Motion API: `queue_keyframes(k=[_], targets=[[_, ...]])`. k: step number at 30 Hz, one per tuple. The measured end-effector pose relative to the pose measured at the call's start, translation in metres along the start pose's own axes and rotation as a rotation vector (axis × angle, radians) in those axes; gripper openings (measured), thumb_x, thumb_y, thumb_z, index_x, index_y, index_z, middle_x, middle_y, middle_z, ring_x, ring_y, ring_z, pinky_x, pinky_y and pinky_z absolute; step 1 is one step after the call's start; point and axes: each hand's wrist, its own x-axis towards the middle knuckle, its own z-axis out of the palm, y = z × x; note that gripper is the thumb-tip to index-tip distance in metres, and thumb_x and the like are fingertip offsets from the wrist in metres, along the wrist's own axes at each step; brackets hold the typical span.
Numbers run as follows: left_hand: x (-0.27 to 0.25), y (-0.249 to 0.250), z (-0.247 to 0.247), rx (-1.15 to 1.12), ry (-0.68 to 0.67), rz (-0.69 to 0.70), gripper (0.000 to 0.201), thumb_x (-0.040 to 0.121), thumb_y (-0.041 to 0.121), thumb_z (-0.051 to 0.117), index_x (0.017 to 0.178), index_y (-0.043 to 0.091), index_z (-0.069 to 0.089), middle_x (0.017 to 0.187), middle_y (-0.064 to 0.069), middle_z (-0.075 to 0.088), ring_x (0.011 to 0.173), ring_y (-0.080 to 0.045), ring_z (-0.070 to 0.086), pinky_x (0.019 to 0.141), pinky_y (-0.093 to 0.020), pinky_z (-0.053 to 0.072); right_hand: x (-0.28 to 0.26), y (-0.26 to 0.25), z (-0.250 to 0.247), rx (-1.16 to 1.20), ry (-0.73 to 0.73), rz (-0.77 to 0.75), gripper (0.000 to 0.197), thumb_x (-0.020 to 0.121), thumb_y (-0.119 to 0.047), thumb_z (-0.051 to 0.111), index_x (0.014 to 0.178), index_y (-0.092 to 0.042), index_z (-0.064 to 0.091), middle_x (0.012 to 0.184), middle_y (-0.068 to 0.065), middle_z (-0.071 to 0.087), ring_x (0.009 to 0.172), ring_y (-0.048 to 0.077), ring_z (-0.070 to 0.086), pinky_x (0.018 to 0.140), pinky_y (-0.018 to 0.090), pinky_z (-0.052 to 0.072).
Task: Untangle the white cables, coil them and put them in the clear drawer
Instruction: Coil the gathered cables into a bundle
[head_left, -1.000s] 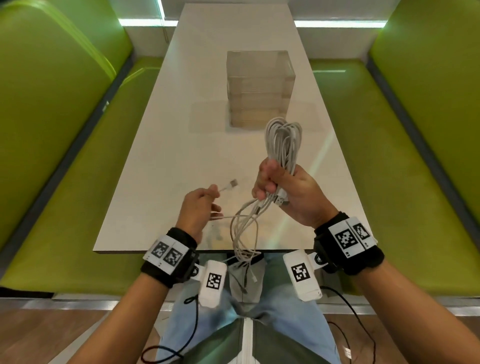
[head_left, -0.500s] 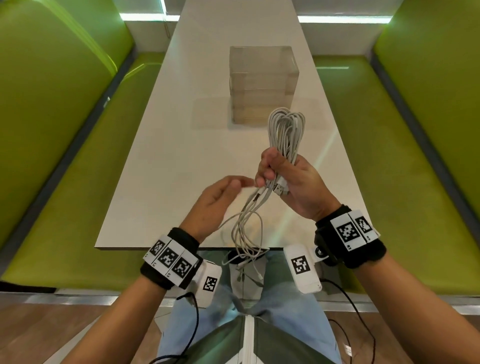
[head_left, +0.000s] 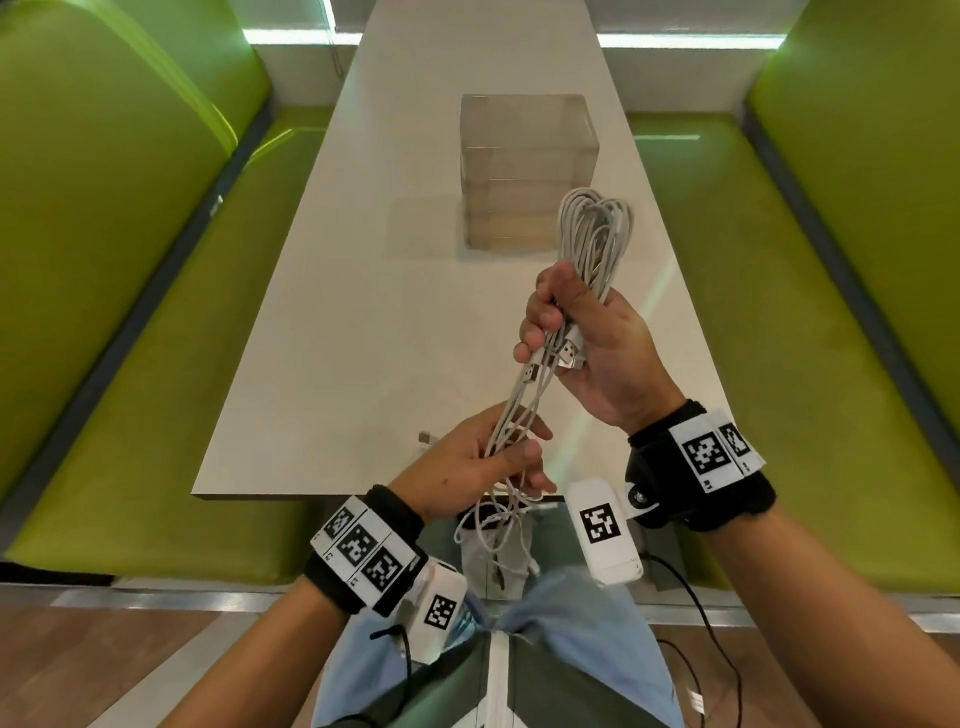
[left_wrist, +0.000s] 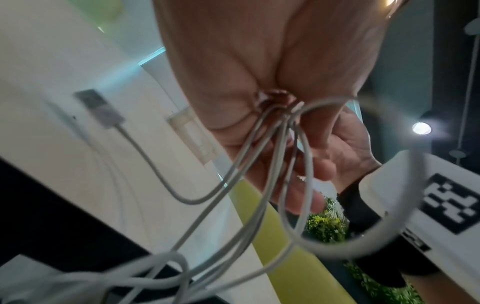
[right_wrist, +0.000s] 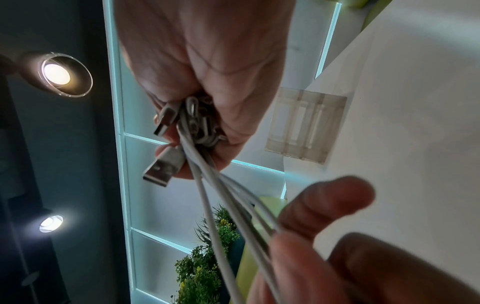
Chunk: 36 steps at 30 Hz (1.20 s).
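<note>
right hand (head_left: 597, 348) fingers wrapped round the looped white cables (head_left: 595, 234) above the smooth desk (head_left: 363, 312), left hand (head_left: 483, 462) gripping the loose strands; boxy clear drawer (head_left: 527, 166) behind looks closed, I think

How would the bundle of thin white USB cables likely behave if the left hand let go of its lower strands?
The white USB cables look floppy: below the left hand they droop in loose loops, so freed strands would probably dangle. The loops above the right hand stand up, suggesting some springiness. They seem light, held by fingers alone.
</note>
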Motion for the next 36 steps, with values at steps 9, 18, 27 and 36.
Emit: queue_keyframes(k=[9, 18, 27, 36], targets=[[-0.016, 0.002, -0.034, 0.102, 0.031, -0.077, 0.029, 0.085, 0.016, 0.064, 0.112, 0.007, 0.058, 0.102, -0.003, 0.068, 0.093, -0.024, 0.066, 0.087, -0.034, 0.053, -0.001, -0.011, -0.008, -0.027, 0.054, -0.008, 0.031, 0.101, -0.025, 0.034, 0.080, -0.010, 0.051, 0.057, -0.004, 0.047, 0.053, 0.012, 0.052, 0.058, 0.028, 0.051], [-0.021, 0.022, -0.067, 0.398, 0.021, -0.136, 0.020, 0.076, 0.009, 0.076, 0.094, 0.016, 0.072, 0.083, 0.002, 0.071, 0.084, -0.010, 0.066, 0.084, -0.023, 0.050, 0.000, -0.012, -0.013, -0.067, 0.058, 0.040, 0.029, 0.099, -0.027, 0.039, 0.077, -0.011, 0.051, 0.057, -0.004, 0.045, 0.052, 0.011, 0.049, 0.054, 0.026, 0.048], [-0.023, 0.024, -0.080, 0.558, 0.125, -0.026, 0.019, 0.084, 0.005, 0.068, 0.087, 0.024, 0.071, 0.088, 0.007, 0.068, 0.085, -0.011, 0.064, 0.081, -0.020, 0.049, -0.001, -0.014, -0.017, -0.099, -0.002, 0.122, 0.030, 0.098, -0.027, 0.041, 0.075, -0.013, 0.053, 0.057, -0.004, 0.043, 0.050, 0.012, 0.047, 0.051, 0.026, 0.046], [-0.006, 0.016, -0.073, 0.787, 0.772, 0.395, 0.017, 0.086, -0.002, 0.062, 0.092, 0.012, 0.072, 0.089, -0.012, 0.042, 0.080, 0.003, 0.045, 0.075, -0.004, 0.039, -0.002, -0.007, -0.013, -0.086, -0.039, 0.220, 0.028, 0.098, -0.027, 0.042, 0.077, -0.010, 0.052, 0.057, -0.003, 0.043, 0.049, 0.011, 0.046, 0.049, 0.025, 0.046]])
